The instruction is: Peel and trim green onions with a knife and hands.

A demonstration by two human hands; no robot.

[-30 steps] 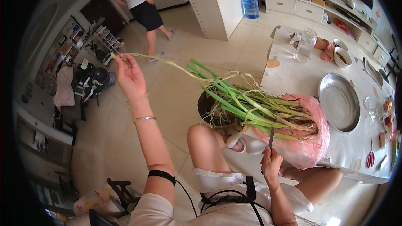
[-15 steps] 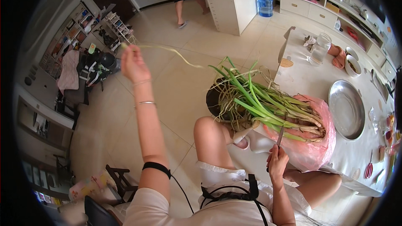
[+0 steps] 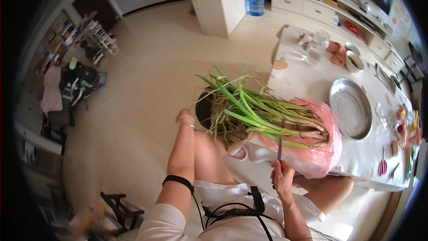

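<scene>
Holding a knife (image 3: 280, 149) by its handle in the right grip (image 3: 281, 175), close by the near left side of a pink plastic bag (image 3: 318, 167), with fingers wrapped round and blade pointing away from the body toward a bundle of long green onions (image 3: 267, 111). Cannot tell whether touching the stalks with the tip. Lying across the bag, with pale root ends on top of it and green leaves stretching well out past its left side, over a dark round bin (image 3: 203, 109). Cannot make out the inside of that bin under the leaves and withered strands. Bending the right elbow near the body, just below the bag; stretching the left arm forward beside the bare left thigh (image 3: 211, 158), with the left grip (image 3: 184, 116) well left of the bag and near the bin. Cannot tell, through the blur, whether wide, narrow or holding anything there. Farther out, just right of the bag, showing a shiny inside: a wide steel basin (image 3: 350, 116) on the counter (image 3: 294, 71). Beyond the bag, toward the far end: a white bowl (image 3: 354, 62) with dark food in it, a second bowl (image 3: 352, 47) partly hidden behind, a crumpled orange-brown cloth (image 3: 337, 54) and a clear glass jar (image 3: 318, 49), too glossy to judge for contents. Well beyond the bag, standing on the floor: a blue water jug (image 3: 255, 5).
</scene>
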